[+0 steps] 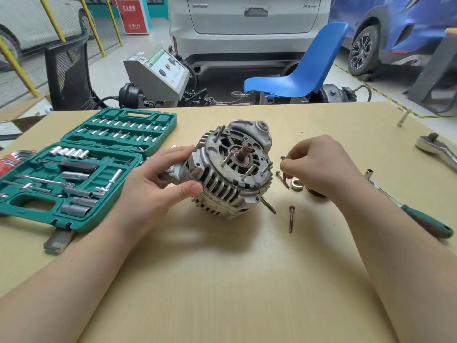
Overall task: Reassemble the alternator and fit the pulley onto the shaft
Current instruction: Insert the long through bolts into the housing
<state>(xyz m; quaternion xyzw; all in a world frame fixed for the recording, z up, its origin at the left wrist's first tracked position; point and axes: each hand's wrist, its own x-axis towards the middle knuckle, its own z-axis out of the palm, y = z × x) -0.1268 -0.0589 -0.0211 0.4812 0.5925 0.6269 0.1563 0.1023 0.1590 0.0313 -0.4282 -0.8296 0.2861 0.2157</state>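
Head view: the alternator lies on its side near the middle of a pale wooden table, its bare shaft pointing up and toward the camera, with several long bolts standing partly out of the end housing. The left hand grasps the alternator's left flank, fingers over the top and thumb pressed against the finned rim. The right hand, just right of the alternator, has its fingers curled and pinches a small screw at the fingertips. Immediately right of the alternator lie loose bolts and a hex nut; one long bolt lies below and to the right of it. Left of the alternator stands an open green socket set case. Well to the right of the alternator are a green-handled driver and a ratchet wrench. Beyond the alternator, past the table's far edge, stands a blue chair.
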